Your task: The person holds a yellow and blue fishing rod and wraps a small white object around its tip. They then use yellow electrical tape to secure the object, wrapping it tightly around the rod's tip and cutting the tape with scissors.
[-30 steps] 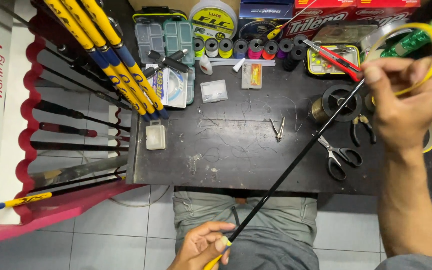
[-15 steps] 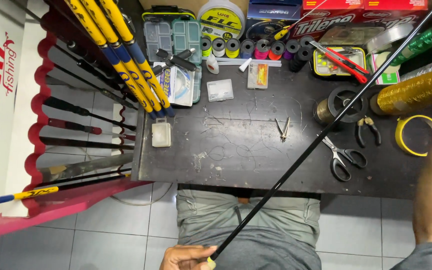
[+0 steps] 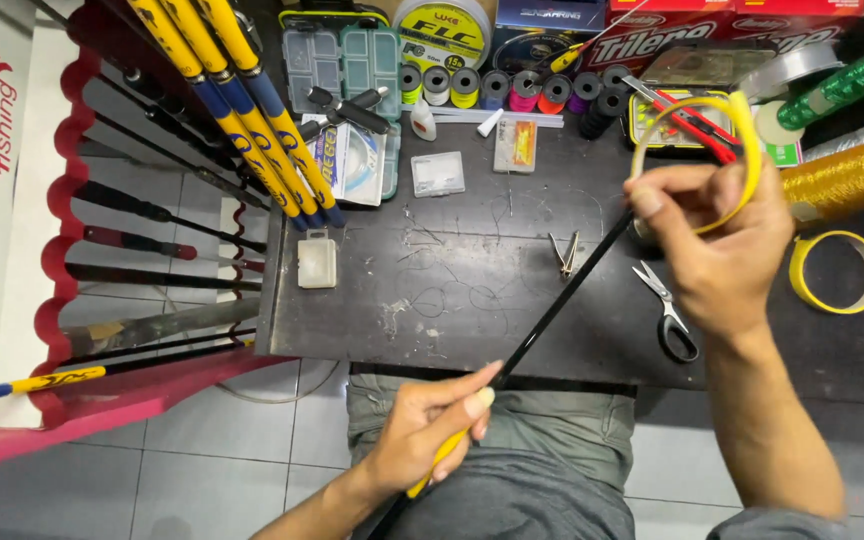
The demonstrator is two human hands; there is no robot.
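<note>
rod (image 3: 562,297) tip hidden behind right hand (image 3: 717,245); butt cut off at bottom edge, gold spool (image 3: 852,175) cropped right

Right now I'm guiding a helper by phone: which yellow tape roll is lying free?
Start at the dark worktable and go to its right edge, past the right hand. The flat yellow tape ring lies there below the gold thread spool. Unlike the yellow ring in the hand, nothing touches it.

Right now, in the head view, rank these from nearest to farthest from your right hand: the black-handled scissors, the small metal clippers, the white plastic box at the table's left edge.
From the right hand:
1. Black-handled scissors, just below and left of the hand, on the dark table.
2. Small metal clippers, farther left, mid-table, beyond the thin black rod.
3. White plastic box, far left edge, by the blue and yellow rod handles.
</note>
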